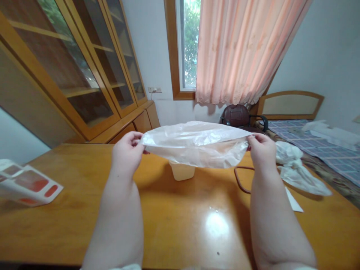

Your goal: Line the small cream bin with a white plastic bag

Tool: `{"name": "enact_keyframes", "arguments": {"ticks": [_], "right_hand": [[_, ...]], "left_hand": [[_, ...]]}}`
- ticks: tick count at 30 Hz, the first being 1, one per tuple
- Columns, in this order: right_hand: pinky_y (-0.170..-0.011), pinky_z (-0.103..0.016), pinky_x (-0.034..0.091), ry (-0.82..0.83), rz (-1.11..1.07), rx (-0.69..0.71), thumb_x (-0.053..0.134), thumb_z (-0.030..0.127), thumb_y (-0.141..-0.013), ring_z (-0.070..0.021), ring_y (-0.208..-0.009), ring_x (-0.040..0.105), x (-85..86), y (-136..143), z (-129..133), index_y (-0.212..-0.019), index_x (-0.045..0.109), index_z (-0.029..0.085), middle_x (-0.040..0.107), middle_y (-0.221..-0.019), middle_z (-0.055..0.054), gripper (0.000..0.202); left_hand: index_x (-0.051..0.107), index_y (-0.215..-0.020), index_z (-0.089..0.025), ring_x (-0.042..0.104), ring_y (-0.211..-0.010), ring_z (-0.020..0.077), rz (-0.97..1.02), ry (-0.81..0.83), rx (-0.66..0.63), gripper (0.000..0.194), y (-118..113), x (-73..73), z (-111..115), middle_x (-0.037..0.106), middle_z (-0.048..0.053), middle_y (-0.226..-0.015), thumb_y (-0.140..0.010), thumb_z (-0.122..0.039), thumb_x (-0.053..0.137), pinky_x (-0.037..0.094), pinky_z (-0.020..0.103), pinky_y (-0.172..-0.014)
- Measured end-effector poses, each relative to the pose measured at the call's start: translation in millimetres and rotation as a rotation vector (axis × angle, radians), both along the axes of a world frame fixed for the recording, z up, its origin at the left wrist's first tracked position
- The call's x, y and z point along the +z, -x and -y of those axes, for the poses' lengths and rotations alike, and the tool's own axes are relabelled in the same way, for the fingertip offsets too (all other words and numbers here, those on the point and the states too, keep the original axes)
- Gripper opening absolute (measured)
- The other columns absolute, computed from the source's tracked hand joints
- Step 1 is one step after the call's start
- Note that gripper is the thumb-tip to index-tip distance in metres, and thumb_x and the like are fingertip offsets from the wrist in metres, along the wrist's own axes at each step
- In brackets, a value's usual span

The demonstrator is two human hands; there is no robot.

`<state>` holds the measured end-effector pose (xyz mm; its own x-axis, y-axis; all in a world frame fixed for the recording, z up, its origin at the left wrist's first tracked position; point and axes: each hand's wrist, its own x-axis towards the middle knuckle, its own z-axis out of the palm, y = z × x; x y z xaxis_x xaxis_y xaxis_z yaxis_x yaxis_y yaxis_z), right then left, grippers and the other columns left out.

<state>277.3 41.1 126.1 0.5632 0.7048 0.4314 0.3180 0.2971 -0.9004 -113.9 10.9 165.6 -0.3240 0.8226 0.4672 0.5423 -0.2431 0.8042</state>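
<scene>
A translucent white plastic bag (197, 144) is stretched sideways in the air between my two hands. My left hand (129, 150) pinches its left end, and my right hand (261, 148) pinches its right end. Behind and below the bag, a cream-coloured container (182, 171) stands on the wooden table (180, 225); the bag hides its upper part. A brown loop (239, 182) lies on the table just left of my right forearm, which may cover part of it.
At the left edge lies a white and red box (36, 185). A crumpled white bag (300, 172) and a white flat piece (294, 199) rest to the right of my right forearm. Beyond the table are a chair (236, 115), a bed (315, 135) and a glass-door cabinet (112, 71).
</scene>
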Motion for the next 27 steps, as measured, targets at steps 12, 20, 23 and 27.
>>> {"name": "enact_keyframes", "arguments": {"ticks": [12,20,23,27], "right_hand": [[-0.035,-0.022,0.039,-0.036,-0.081,-0.035,0.067,0.029,-0.065,-0.0101,-0.038,0.047,8.7,1,4,-0.078,0.068,0.016,0.055,-0.051,0.004,0.018],[-0.042,-0.024,0.039,-0.009,0.087,-0.163,0.065,0.034,-0.071,-0.0121,-0.044,0.051,2.0,-4,3,-0.084,0.07,0.016,0.057,-0.055,0.002,0.023],[-0.048,-0.026,0.043,0.075,0.142,-0.128,0.065,0.038,-0.072,-0.0141,-0.05,0.056,1.6,-3,4,-0.083,0.07,0.017,0.063,-0.063,-0.001,0.025],[-0.051,-0.028,0.042,0.172,0.314,-0.147,0.069,0.047,-0.069,-0.0169,-0.055,0.058,1.6,-3,5,-0.077,0.071,0.018,0.064,-0.062,-0.002,0.03]], "left_hand": [[0.065,-0.095,-0.021,0.062,-0.056,0.0141,0.177,-0.044,0.103,0.033,10,-0.7,-3,0.064,-0.003,-0.065,-0.064,-0.016,0.052,0.051,0.022,-0.049],[0.066,-0.096,-0.023,0.065,-0.058,0.0185,-0.119,0.104,0.249,0.029,16,-0.2,4,0.067,-0.001,-0.065,-0.07,-0.02,0.053,0.046,0.025,-0.048],[0.064,-0.101,-0.022,0.067,-0.063,0.0173,-0.008,0.104,0.06,0.029,12,-2.8,0,0.071,0.001,-0.083,-0.075,-0.025,0.052,0.052,0.027,-0.057],[0.065,-0.105,-0.024,0.067,-0.075,0.0193,-0.184,0.117,0.11,0.038,6,1.6,2,0.072,0.0,-0.089,-0.067,-0.024,0.065,0.053,0.028,-0.07]]}}
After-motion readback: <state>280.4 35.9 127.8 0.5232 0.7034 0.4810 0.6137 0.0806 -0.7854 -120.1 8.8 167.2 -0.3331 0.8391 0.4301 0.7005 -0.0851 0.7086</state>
